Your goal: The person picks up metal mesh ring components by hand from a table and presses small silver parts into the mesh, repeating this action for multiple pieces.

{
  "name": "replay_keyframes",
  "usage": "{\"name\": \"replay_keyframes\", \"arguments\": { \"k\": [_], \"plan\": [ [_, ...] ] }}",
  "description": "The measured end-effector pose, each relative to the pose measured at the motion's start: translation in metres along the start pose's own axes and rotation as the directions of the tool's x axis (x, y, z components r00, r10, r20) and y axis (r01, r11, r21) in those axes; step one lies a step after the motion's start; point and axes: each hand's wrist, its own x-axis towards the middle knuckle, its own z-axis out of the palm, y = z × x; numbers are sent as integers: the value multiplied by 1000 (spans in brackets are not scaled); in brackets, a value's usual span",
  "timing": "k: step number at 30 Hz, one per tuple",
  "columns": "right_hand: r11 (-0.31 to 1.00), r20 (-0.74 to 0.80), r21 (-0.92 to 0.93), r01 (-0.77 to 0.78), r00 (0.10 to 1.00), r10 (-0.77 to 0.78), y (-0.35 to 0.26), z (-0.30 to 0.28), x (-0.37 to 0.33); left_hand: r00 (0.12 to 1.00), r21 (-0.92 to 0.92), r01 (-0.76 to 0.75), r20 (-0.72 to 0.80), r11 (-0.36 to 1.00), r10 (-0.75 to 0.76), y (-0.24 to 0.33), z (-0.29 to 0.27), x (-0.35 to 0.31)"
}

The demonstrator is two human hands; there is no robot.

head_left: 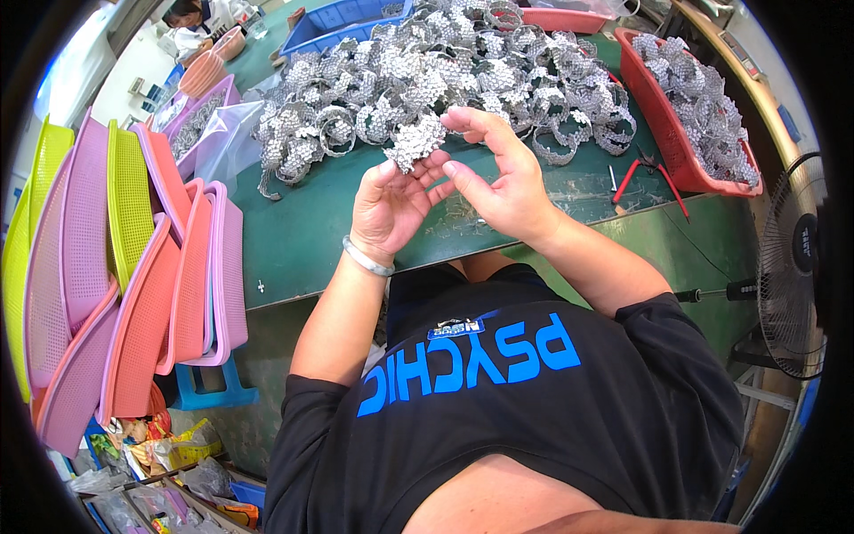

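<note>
My left hand (pixel 388 212), with a pale bangle on the wrist, holds a silvery-white piece covered in small scales (pixel 415 145) between thumb and curled fingers. Its underside is hidden by those fingers. My right hand (pixel 509 185) is beside it, thumb and index finger spread apart. The index fingertip is at the piece's right edge, and the thumb is by my left fingertips; whether they press on the piece I cannot tell. Just beyond lies a big heap of similar silvery scaly bands (pixel 498 76), many curled into rings, on the green table (pixel 320 222).
Red-handled pliers (pixel 628 181) lie right of my hands. A red basket (pixel 630 80) of scaly bands and a black fan (pixel 792 258) stand further right. Stacked pink, purple and lime baskets (pixel 187 276) crowd the left. A blue tray (pixel 311 37) and another person (pixel 191 27) are at the back.
</note>
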Motion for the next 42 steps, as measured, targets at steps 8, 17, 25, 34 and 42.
{"name": "replay_keyframes", "arguments": {
  "k": [8, 17, 25, 34, 42],
  "plan": [
    [999, -7, 38, -39, 999, 39, 1, 1, 0, 997, 4, -1, -75, 1000, 1, -1, 5, -2],
    [988, 97, 75, -133, 987, 125, 4, -1, -4, 988, 48, 3, -153, 999, 5, -1, 9, -4],
    [987, 7, 126, -104, 995, 103, 4, 3, -2, 980, 63, -2, -201, 998, 15, -2, 16, -6],
    [984, 7, 152, -98, 995, 98, 3, 3, -2, 980, 56, 16, -198, 998, -5, -2, 18, -6],
    [976, 22, 167, -138, 990, 136, 1, 1, -2, 976, 32, 37, -218, 999, -29, -3, 22, -5]
  ]
}}
